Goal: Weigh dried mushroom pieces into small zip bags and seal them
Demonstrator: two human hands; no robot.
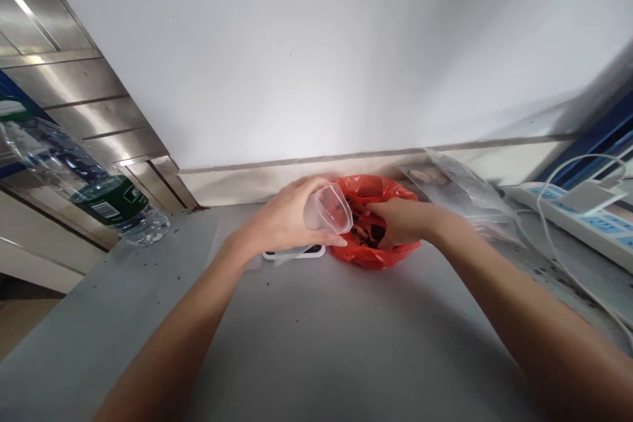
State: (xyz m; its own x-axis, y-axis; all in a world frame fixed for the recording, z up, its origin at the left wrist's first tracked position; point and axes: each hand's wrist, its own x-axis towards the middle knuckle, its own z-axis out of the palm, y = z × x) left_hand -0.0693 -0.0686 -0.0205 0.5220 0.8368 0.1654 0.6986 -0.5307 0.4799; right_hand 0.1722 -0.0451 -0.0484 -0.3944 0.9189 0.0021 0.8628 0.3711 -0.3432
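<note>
Left hand (284,221) clamped on clear cup (329,209), tilted; right hand (403,223) pinched inside red bag (376,250) near bench (316,330) back edge (cup light, thin-walled, best gripped round the sides).

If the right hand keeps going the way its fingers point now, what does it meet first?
The right hand points left inside the red bag; it would likely meet the bag's dark contents, then the clear cup, though depth is unclear.

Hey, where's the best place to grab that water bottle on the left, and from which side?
Grip the water bottle around its labelled middle, coming from the right, the side nearer the left hand. It seems to stand apart from other things, so that side looks open.
</note>
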